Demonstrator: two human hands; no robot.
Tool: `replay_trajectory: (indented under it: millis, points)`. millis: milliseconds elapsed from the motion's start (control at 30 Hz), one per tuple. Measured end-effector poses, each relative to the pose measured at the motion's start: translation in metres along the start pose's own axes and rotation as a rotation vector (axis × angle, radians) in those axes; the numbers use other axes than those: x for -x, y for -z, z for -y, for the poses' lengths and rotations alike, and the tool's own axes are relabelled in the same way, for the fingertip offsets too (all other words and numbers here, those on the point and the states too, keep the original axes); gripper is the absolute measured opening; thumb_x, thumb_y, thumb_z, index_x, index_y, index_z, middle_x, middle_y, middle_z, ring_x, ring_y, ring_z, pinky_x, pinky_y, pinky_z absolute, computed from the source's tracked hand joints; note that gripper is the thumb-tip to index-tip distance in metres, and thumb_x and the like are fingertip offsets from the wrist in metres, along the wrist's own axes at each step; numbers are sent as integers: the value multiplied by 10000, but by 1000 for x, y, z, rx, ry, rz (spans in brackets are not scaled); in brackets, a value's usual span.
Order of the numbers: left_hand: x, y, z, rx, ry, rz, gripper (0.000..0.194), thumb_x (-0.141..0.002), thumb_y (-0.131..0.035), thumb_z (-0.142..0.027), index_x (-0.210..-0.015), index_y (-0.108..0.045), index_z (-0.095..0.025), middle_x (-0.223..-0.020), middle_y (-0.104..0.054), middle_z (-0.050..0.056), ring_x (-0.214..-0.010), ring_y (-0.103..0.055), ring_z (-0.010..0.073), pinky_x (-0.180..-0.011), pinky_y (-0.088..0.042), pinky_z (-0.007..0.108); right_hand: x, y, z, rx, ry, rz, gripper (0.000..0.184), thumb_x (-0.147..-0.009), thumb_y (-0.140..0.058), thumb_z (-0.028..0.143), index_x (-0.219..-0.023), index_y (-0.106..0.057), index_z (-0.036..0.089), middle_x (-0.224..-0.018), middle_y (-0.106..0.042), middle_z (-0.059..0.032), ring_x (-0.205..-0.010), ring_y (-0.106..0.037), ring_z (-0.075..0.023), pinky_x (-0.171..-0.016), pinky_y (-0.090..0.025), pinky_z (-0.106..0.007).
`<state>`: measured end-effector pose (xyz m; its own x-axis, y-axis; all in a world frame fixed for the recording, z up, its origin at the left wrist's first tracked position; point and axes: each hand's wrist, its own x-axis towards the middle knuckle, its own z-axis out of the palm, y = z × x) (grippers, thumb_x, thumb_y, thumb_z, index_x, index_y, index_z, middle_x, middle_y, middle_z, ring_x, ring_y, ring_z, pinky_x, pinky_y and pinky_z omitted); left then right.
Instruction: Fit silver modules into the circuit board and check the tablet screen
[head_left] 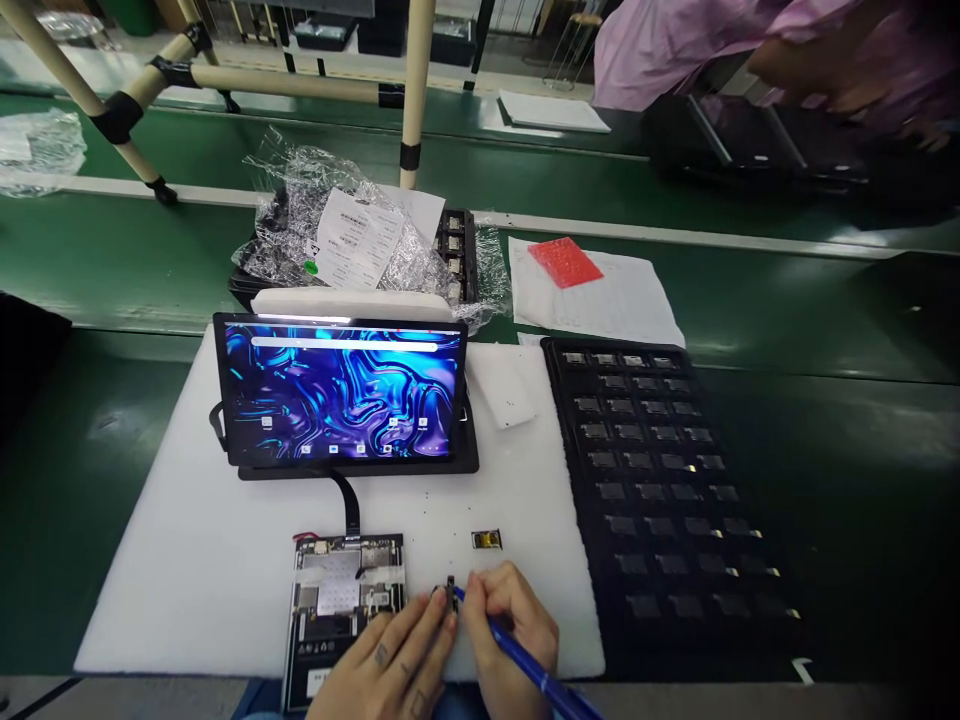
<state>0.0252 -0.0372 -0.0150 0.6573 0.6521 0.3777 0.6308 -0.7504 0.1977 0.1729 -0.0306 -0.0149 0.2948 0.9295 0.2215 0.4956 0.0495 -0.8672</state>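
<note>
My left hand lies low on the white foam mat, its fingers together and their tips pressing a small dark component. The fingers cover part of that piece. In my right hand is a blue pen-shaped tool, its tip right beside the component. Just above the right hand rests a small part with a gold-coloured face. An opened device with a bare circuit board sits left of my hands, partly behind the left one. From it a black ribbon cable runs to a lit tablet screen.
At right stands a black tray of small parts in rows. Bubble wrap and papers cover another tray behind the screen. Farther right lies a red bubble-wrap piece on paper. A person in pink works across the bench.
</note>
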Motion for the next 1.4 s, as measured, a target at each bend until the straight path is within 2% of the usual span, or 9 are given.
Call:
replay_trajectory:
  millis: [367,600,700,800,900,1000,1100,1300,1400]
  points:
    - [-1,1,-1,28,44,-36,369,-1017,-285,-173,-1119,-638,-145,-1150,-656,51,-1067,-567,172,-895,-426,255,0,2,2,-165,-207,-89,372,-934,-504,226,-592,-358,224,-521,-388,71,-426,-417,-90,-444,-394,-185]
    - [7,30,17,280,80,-66,301,-982,-356,-81,-1172,-586,-120,-1136,-628,124,-1098,-554,196,-926,-453,300,2,7,-2,-569,-268,-131,604,-843,-329,739,-683,-559,204,-498,-404,52,-366,-386,-102,-308,-335,-185]
    - [9,47,42,302,176,-145,318,-959,-383,-63,-1231,-543,-104,-1190,-564,145,-1112,-534,224,-920,-463,327,9,16,-10,-456,-261,-126,415,-922,-477,502,-651,-554,196,-440,-401,66,-336,-374,-80,-309,-310,-162]
    - [8,55,73,251,337,-223,310,-908,-454,-21,-1150,-592,-158,-1132,-585,91,-1004,-586,175,-870,-478,263,13,25,-14,-325,-222,-85,171,-906,-572,328,-839,-651,191,-632,-641,-11,-464,-585,-119,-384,-452,-175]
    - [8,52,97,207,506,-344,211,-904,-497,-66,-1016,-637,-178,-1014,-635,44,-903,-624,155,-824,-487,243,12,31,-14,-234,-252,52,308,-959,-458,370,-1130,-640,189,-649,-700,-15,-356,-575,-104,-336,-476,-171]
    - [10,45,109,238,559,-345,169,-914,-492,-128,-970,-640,-187,-967,-654,34,-880,-631,160,-797,-499,244,10,33,-9,-9,-212,75,267,-953,-472,345,-989,-685,188,-547,-666,21,-338,-560,-96,-381,-499,-161]
    - [11,41,110,291,568,-329,163,-906,-492,-138,-956,-637,-191,-951,-658,30,-869,-630,153,-793,-499,230,10,28,-3,208,-5,64,150,-871,-622,307,-766,-635,199,-613,-668,6,-474,-619,-126,-510,-534,-196]
    - [14,42,107,356,673,-348,151,-910,-497,-195,-951,-640,-219,-944,-661,5,-893,-620,152,-833,-482,227,28,6,-1,382,109,46,251,-906,-551,435,-787,-505,218,-662,-593,-28,-599,-617,-204,-548,-518,-300]
    - [17,40,110,341,666,-330,134,-906,-515,-244,-954,-639,-227,-949,-658,-7,-884,-622,143,-832,-477,203,34,-4,-5,331,122,48,196,-908,-558,309,-758,-457,232,-741,-634,-46,-711,-630,-234,-620,-527,-335]
